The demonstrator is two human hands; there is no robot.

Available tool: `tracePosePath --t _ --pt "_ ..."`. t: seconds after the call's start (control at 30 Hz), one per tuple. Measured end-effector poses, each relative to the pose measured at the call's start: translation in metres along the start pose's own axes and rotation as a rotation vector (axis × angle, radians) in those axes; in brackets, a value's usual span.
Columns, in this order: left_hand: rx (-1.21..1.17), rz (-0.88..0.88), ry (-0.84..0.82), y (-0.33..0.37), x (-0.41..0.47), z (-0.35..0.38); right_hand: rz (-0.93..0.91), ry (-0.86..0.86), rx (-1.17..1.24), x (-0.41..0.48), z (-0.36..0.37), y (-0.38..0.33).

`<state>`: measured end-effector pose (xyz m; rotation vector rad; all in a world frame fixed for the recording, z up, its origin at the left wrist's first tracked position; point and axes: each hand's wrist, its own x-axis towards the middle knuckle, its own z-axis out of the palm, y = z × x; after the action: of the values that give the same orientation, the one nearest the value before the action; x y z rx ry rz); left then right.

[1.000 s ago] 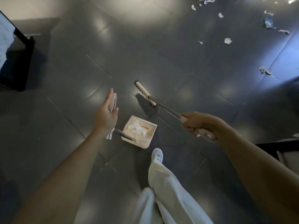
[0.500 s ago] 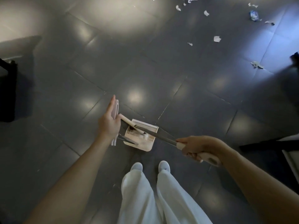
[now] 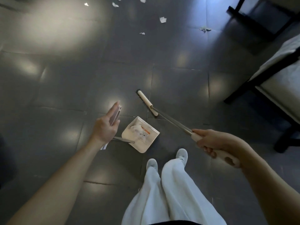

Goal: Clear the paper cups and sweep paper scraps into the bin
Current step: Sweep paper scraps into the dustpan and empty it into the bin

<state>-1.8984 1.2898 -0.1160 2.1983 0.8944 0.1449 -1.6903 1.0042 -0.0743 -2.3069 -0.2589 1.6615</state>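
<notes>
Currently, the floor (image 3: 68,88) is dark tile, and every position below is given from the dustpan (image 3: 140,134). It sits just ahead of your shoes (image 3: 181,154), with white scraps and an orange bit already inside. The broom (image 3: 146,103) has its head low, just beyond the pan's far-right edge; contact with the tile cannot be confirmed. Your right hand (image 3: 211,142) is clenched round the broom grip. Your left hand (image 3: 104,129) pinches the pan's upright handle between thumb and straight fingers. The loose paper scraps (image 3: 163,19) lie well beyond the pan, on its far side. No cup or bin is in view.

Recommendation: carry pan and broom up to the scraps, seat the lip flat, and draw short strokes toward it.

Compared with half a second ago, the broom head has left the pan's mouth and now lies beyond it.
</notes>
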Motion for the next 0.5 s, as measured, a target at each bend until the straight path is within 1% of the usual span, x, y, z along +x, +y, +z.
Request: tracePosePath --t 0.13,0.23,0.3,0.37,0.43,0.5 --pt "-0.023 0.083 -0.104 0.001 0.005 0.008 0.053 0.063 0.128 -0.011 0.011 0.023" --pt "-0.042 0.105 -0.119 -0.001 0.011 0.018 0.098 0.099 0.107 -0.01 0.026 0.031" --pt "-0.099 0.127 -0.169 0.0 0.014 0.03 0.123 0.103 0.142 -0.006 0.04 0.032" --pt "-0.108 0.179 -0.2 0.007 0.019 0.041 0.134 0.066 0.221 -0.001 0.054 0.03" --pt "-0.079 0.235 -0.167 0.016 0.027 0.049 0.126 0.014 0.254 0.0 0.067 0.024" --pt "-0.1 0.235 -0.141 0.023 0.038 0.055 0.118 -0.068 0.324 -0.002 0.069 0.019"
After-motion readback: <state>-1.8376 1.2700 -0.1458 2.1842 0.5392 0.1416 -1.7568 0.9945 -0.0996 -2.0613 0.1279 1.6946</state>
